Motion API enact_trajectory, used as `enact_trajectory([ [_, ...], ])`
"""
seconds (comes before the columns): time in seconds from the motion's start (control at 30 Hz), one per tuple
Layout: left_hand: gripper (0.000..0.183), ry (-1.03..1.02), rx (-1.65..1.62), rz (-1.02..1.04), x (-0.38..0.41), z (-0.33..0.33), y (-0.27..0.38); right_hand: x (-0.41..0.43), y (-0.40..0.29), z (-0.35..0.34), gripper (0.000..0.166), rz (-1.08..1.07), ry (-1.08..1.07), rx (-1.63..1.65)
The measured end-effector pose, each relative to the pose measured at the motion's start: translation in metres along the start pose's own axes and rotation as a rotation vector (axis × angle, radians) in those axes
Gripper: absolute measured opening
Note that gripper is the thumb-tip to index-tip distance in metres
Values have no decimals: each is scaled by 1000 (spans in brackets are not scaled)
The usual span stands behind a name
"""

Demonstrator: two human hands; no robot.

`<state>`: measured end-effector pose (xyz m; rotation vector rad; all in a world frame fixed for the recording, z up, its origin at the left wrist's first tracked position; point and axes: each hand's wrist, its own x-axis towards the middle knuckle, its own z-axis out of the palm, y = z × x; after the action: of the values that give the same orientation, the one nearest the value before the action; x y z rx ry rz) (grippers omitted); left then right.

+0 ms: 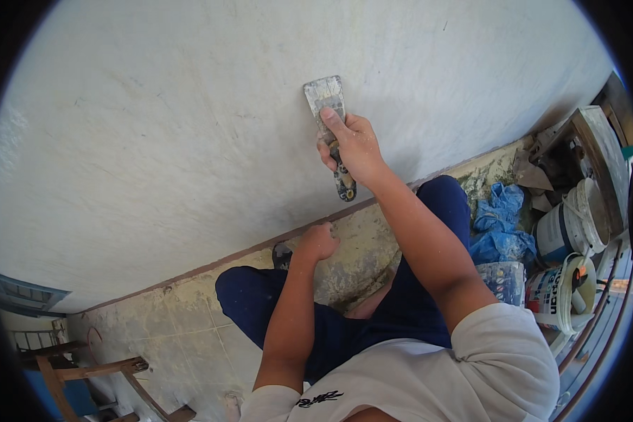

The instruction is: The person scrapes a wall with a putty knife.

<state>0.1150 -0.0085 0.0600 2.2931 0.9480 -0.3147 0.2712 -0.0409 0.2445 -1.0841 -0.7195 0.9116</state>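
My right hand (354,145) grips a putty knife (324,95) whose blade points up the pale wall (190,132); the thumb presses on the blade's base, and the handle hangs below the palm. White residue coats the blade and handle. Whether the blade touches the wall cannot be told. My left hand (319,242), its fingers curled in, is held lower down, over the gap between my knees and near the wall's foot; nothing shows in it. Faint scratches and patchy smears mark the wall.
Right of my knee lie a crumpled blue plastic sheet (498,224), a white bucket (569,227), an open paint pail (556,300) holding tools and another container (501,279). A wooden frame (100,369) stands lower left on the stained tile floor (158,343).
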Motion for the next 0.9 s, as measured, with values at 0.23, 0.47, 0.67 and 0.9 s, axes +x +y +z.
enact_trajectory([
  [0.23, 28, 318, -728, 30, 7, -17, 20, -9, 67, -51, 42, 115, 7, -45],
  [0.47, 28, 695, -1217, 275, 6, -10, 73, -43, 118, -76, 40, 264, 20, -81],
  [0.67, 17, 689, -1103, 282, -2, -31, 96, -60, 129, -79, 40, 160, 4, 49],
  [0.9, 23, 734, -1157, 348, 8, -41, 106, -65, 122, -68, 42, 171, 214, 45],
])
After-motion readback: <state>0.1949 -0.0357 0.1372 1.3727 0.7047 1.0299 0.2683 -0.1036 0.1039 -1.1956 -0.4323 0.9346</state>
